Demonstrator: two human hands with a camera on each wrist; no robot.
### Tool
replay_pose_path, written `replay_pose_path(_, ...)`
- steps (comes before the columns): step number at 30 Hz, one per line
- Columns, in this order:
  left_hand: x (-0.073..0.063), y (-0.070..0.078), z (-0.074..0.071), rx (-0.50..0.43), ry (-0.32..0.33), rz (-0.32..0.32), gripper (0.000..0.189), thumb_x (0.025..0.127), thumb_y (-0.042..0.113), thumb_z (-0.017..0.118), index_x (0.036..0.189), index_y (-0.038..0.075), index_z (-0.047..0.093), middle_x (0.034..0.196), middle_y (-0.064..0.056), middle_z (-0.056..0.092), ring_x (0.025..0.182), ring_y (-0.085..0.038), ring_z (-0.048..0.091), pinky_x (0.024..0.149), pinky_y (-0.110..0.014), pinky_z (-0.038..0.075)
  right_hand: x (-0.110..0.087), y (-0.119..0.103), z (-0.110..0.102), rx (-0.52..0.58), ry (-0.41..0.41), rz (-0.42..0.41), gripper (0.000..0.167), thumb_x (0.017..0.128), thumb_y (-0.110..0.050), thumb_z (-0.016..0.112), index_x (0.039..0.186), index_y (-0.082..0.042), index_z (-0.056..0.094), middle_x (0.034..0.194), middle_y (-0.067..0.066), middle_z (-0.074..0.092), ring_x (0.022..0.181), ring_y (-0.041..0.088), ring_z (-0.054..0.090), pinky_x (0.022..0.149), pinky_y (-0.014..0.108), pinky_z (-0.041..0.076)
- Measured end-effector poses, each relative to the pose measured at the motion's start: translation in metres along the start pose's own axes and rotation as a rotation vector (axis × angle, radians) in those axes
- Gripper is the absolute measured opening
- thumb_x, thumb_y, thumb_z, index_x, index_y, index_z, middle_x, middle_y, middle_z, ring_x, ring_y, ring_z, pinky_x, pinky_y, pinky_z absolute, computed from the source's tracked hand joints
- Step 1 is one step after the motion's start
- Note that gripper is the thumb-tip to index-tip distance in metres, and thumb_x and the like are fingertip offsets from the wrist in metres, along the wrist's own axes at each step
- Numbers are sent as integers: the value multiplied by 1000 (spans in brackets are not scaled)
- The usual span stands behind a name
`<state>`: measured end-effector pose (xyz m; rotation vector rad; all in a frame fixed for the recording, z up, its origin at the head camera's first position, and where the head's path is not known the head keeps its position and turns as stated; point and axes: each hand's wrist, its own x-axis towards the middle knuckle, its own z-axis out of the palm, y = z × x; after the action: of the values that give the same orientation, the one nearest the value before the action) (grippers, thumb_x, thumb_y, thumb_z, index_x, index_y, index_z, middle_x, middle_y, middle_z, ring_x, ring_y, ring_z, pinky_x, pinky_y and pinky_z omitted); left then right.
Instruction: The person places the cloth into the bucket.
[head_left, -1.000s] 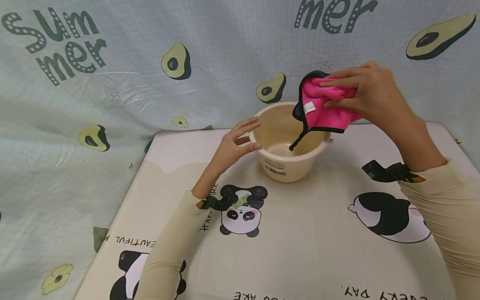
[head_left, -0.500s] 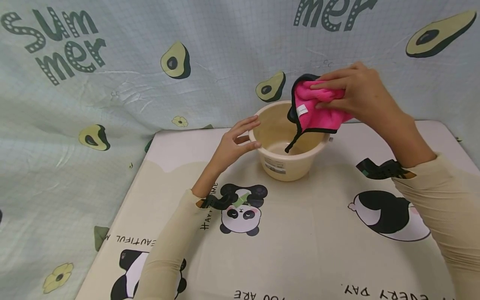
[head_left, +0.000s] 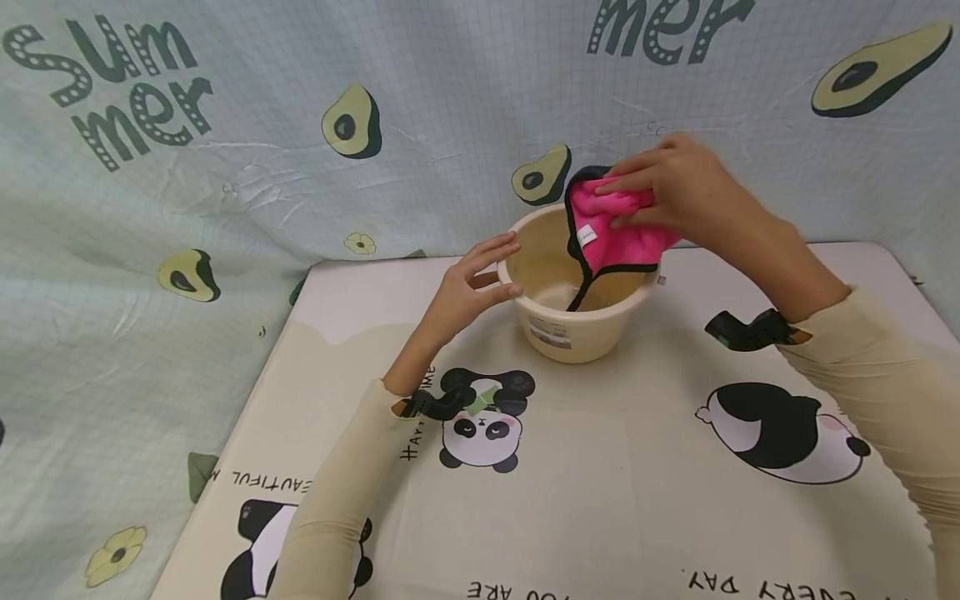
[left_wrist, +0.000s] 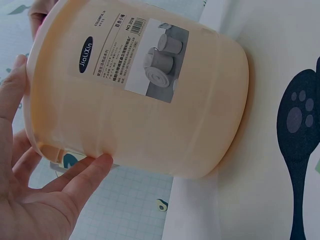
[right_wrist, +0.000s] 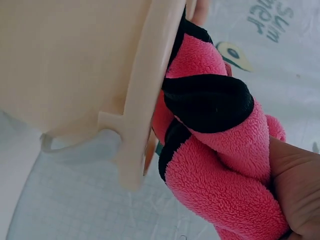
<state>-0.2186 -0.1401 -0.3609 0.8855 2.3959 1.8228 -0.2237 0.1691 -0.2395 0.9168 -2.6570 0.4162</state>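
A cream plastic bucket (head_left: 577, 337) stands upright at the back of the table, its printed label (left_wrist: 157, 60) facing forward. My left hand (head_left: 468, 287) holds its left side, thumb at the rim and the other fingers reaching round the far side by the handle tab. In my right hand (head_left: 686, 187) is a fluffy pink cloth (head_left: 626, 246) with black edging, a small white tag and a dark hanging loop. The bunched cloth overlaps the bucket's mouth, its loop hanging inside. From the right wrist view, folds of the cloth (right_wrist: 220, 185) sit right at the rim (right_wrist: 152, 65).
The table cover (head_left: 570, 483) has printed pandas and lettering. Behind it hangs a pale curtain (head_left: 442, 125) with avocado prints. A grey handle (right_wrist: 82, 145) shows on the bucket's side in the right wrist view.
My right hand has moved left and slightly down with the pink cloth, bringing it further over and into the bucket's mouth. My left hand and the bucket stay in place.
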Motion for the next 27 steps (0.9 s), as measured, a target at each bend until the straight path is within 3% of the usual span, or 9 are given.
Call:
replay_pose_path(5,0,0,0,6,3,-4,57,91,5,76,145,10,58,157,6,44,143,-13,42,111,-34,48,10,-1,5,6,-61,-72,44,79,-11,88,122,-8,76,121,18,72,104,39,52,76,47,51)
replay_pose_path(15,0,0,1,15,-1,8,57,91,5,76,145,8,57,157,6,45,144,-12,41,111,-34,48,30,-2,17,-14,-343,-221,45,78,-18,90,120,-8,77,124,15,71,107,36,55,77,45,56)
replay_pose_path(20,0,1,0,36,-5,3,57,92,7,76,146,9,57,157,6,44,142,-13,44,111,-34,48,40,-2,20,31,-461,-245,46,78,-21,90,121,-10,76,126,15,70,108,35,56,81,46,57)
replay_pose_path(27,0,2,2,19,1,-11,58,91,3,75,146,8,56,158,2,43,144,-14,41,112,-37,47,52,-4,24,70,-621,-337,55,84,-23,86,135,-14,67,131,11,67,120,33,61,96,49,57)
